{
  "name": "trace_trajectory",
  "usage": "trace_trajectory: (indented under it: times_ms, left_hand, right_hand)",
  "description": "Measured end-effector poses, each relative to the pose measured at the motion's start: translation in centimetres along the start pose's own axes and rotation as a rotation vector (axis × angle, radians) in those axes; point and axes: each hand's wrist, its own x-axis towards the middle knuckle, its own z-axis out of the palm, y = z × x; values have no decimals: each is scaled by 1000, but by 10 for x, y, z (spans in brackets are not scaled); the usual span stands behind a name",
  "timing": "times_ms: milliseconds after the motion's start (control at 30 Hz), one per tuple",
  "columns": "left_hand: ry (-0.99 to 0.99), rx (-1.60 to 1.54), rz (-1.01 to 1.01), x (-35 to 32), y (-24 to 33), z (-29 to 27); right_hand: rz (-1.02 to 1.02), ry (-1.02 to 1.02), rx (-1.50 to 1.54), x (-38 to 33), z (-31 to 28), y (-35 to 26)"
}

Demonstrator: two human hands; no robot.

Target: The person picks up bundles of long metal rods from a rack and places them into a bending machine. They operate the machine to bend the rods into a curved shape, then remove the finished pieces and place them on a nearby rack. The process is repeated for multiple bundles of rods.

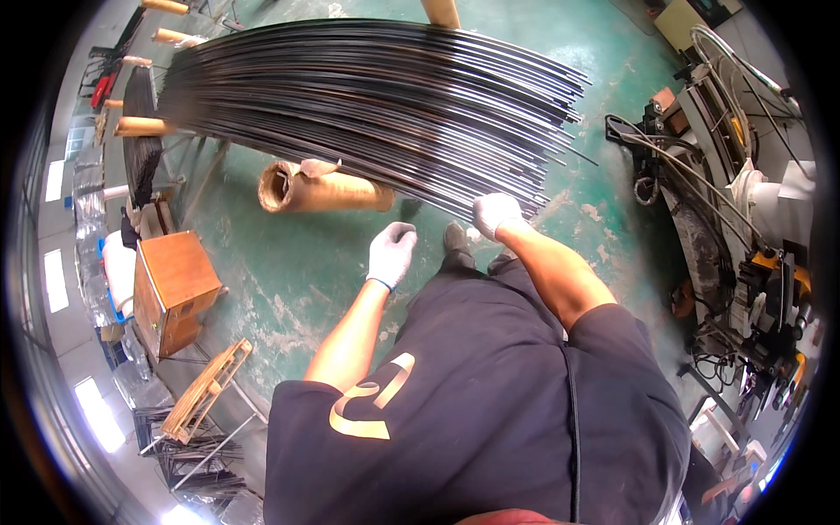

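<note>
Gripping the near ends of the dark metal rods (376,96), the gloved right hand (495,213) seems to be picking one out, while the left hand (391,252) hangs loosely curled and empty nearby.

A metal workshop: steel rods (376,96), machine (761,262), green painted floor (289,262).

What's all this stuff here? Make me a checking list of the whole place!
Surface: green painted floor, worn in patches.
Job's things: big bundle of long dark metal rods resting on a rack with wooden pegs.
Clutter: cardboard tube under the rods; wooden box; wooden pallet.
Hands: both in white gloves; right hand touches the rod ends; left hand loosely curled, holding nothing.
Cables: black cables by the machine.
Surroundings: machine on the right.
</note>
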Motion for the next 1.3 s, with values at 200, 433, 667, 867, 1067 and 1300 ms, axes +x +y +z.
trace_trajectory:
  times_ms: [200,433,667,867,1067,1300]
  left_hand:
    - [-92,-419,-268,13,-4,12]
    - [-149,-848,-460,16,2,22]
    - [-121,-1216,-394,47,-11,6]
    - [-100,-1309,-432,70,-7,8]
    - [-121,-1353,-425,76,7,10]
    - [-12,-1320,-477,94,-6,-1]
  right_hand:
    - [89,-357,463,-8,-56,4]
    - [159,-665,994,-1,-81,24]
    - [152,-604,975,-12,-90,14]
    - [64,-429,777,-17,-95,14]
    - [56,-363,700,-19,-106,9]
    - [99,-317,427,-29,-122,-3]
